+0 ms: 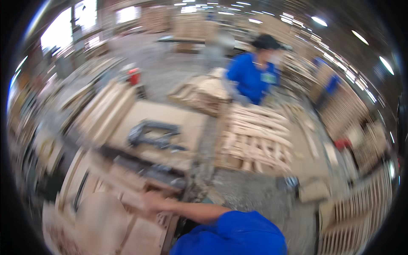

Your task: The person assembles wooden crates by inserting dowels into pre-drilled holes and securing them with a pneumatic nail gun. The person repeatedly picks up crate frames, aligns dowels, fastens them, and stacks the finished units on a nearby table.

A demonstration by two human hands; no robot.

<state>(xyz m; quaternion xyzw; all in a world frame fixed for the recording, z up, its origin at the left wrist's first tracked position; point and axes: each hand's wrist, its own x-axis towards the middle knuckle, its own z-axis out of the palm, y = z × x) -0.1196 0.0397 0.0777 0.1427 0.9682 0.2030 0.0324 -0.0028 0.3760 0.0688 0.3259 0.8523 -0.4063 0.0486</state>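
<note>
From the lower edge my right arm in a blue sleeve reaches left, and my right hand is at a wooden piece on the workbench. Motion smears its fingers, so whether they grip the wood cannot be made out. Just beyond the hand a dark bar runs across the bench. A grey metal clamp-like frame lies on a pale board behind that bar. Near the lower left is a pale round blur that I cannot identify. My left hand does not show.
A co-worker in blue stands ahead, beside a pallet stacked with curved wooden pieces. Slatted wooden stacks stand at the right. Long boards lie at the left, near a red object. Grey floor shows between.
</note>
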